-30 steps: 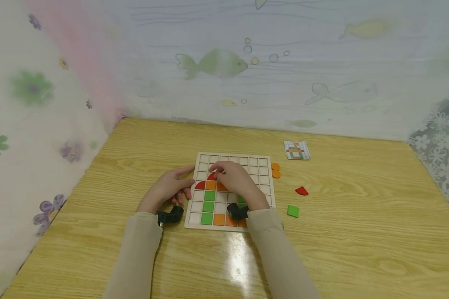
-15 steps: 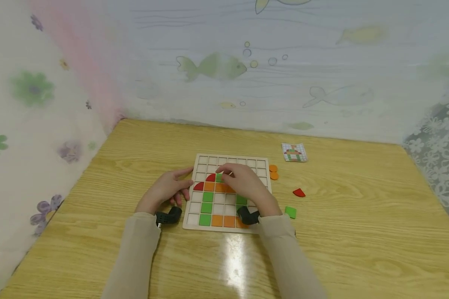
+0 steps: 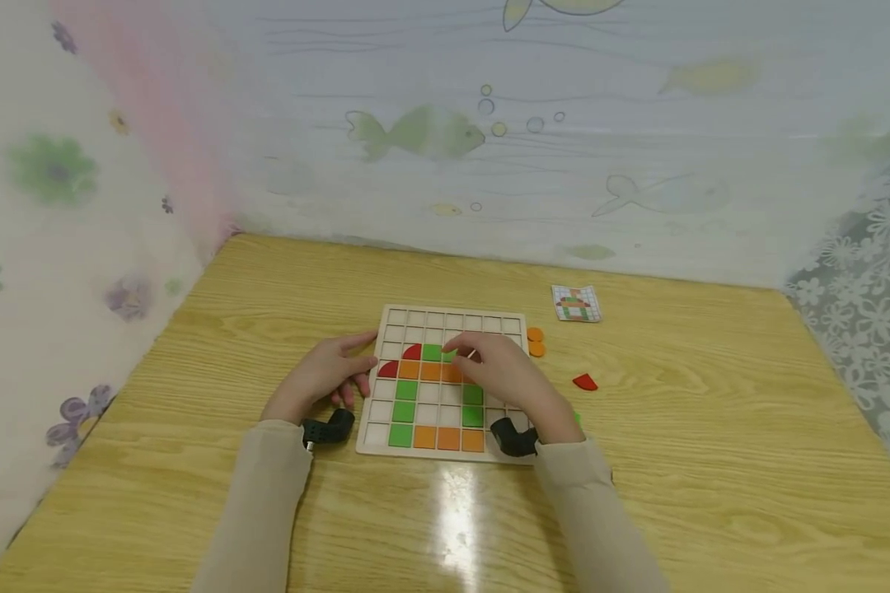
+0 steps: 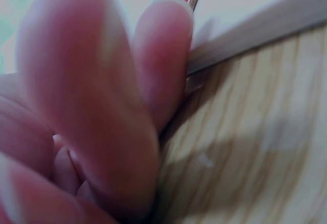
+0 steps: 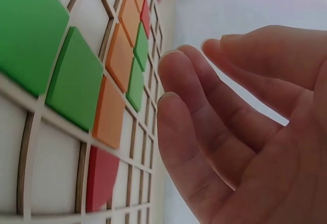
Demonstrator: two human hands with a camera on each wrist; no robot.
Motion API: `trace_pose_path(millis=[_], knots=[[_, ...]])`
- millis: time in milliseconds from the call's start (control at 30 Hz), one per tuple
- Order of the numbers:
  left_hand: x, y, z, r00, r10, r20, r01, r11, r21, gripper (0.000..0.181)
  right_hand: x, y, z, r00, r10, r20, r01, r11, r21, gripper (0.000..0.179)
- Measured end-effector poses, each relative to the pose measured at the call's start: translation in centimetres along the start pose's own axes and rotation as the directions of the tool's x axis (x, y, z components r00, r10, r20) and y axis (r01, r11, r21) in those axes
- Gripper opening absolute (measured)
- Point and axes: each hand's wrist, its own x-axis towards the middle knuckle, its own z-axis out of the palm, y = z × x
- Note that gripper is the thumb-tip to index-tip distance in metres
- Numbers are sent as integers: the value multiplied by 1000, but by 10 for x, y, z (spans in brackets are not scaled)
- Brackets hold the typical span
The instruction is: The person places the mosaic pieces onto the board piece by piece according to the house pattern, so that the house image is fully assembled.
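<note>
A square wooden grid board (image 3: pixel 430 455) holds green, orange and red pieces in its cells. My left hand (image 3: pixel 322 375) lies at its left edge, with thumb and forefinger reaching the rim; the left wrist view shows its fingers (image 4: pixel 87 81) large beside the board's side wall. Over the upper middle of the board hovers my right hand (image 3: pixel 504 371). Its fingers (image 5: pixel 176 132) are loosely bent, holding nothing in the right wrist view. Just past them sit two green square tiles (image 5: pixel 135 87) above a row of orange tiles (image 5: pixel 108 114). A red quarter-circle piece (image 5: pixel 101 178) lies nearer the camera.
Two orange discs (image 3: pixel 536 341) lie by the board's right edge. Farther right are a red quarter-circle (image 3: pixel 585 382) and a green piece (image 3: pixel 578 419), mostly hidden by the right wrist. A printed pattern card (image 3: pixel 576 304) lies behind them, before the patterned wall covering.
My right hand has moved rightward from the upper red piece across the board, uncovering the green tiles beside it. My left hand keeps its place at the edge. The head view has shifted slightly.
</note>
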Motion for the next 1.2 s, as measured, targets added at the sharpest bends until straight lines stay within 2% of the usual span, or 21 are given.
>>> trace_pose_path(millis=[133,300,533,667,867,1200], knots=[[-1,1,0,1000,-13,4,13,1000,-22,51,-7,3,-3,1000,14,7,-14,1000,-8,23],[-2,2,-1,1000,-1,7,1,1000,21,51,-15,13,-5,999,27,16,-27,999,-32,21],[-3,2,-2,1000,-10,18,10,1000,-7,51,-30,24,-11,1000,29,4,-28,995,-92,20],[-3,2,-1,1000,-9,19,8,1000,15,51,-36,28,-16,1000,25,-4,-25,994,-107,19],[-2,3,-2,1000,-6,10,5,997,74,53,-40,33,-22,999,39,5,-38,992,-124,21],[0,3,-2,1000,-21,7,20,997,81,51,-42,56,-33,996,85,-20,-86,991,-104,23]])
